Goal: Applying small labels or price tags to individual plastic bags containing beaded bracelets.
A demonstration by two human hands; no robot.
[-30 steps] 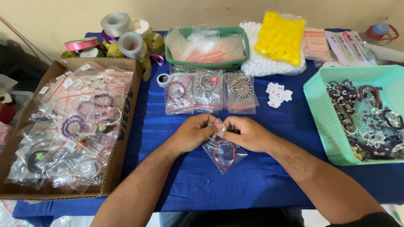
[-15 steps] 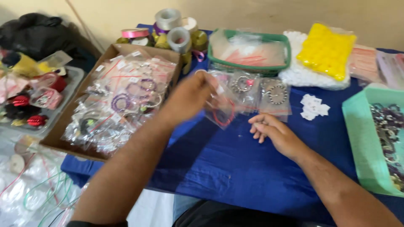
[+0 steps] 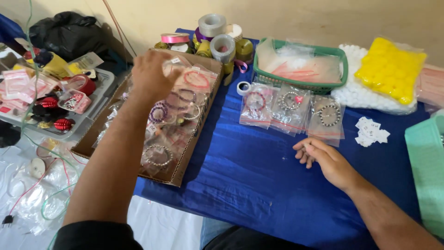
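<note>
Left hand (image 3: 150, 74) over far end of shallow brown cardboard box (image 3: 182, 169), fingers pinched on a small clear plastic bag w/ bracelet (image 3: 172, 68); grip partly blurred. Right hand (image 3: 323, 159) rests loosely curled, empty, on blue cloth-covered table (image 3: 259, 185) near its middle. Box, at table's left edge, already holds many bagged bracelets. Three clear bags w/ beaded bracelets (image 3: 291, 110) lie outside it, toward far edge before green plastic basket (image 3: 303, 69): apparently yet to be boxed.

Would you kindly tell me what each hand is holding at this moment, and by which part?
The left hand pinches a small clear plastic bag by its edge above the cardboard box. The right hand holds nothing.
</note>
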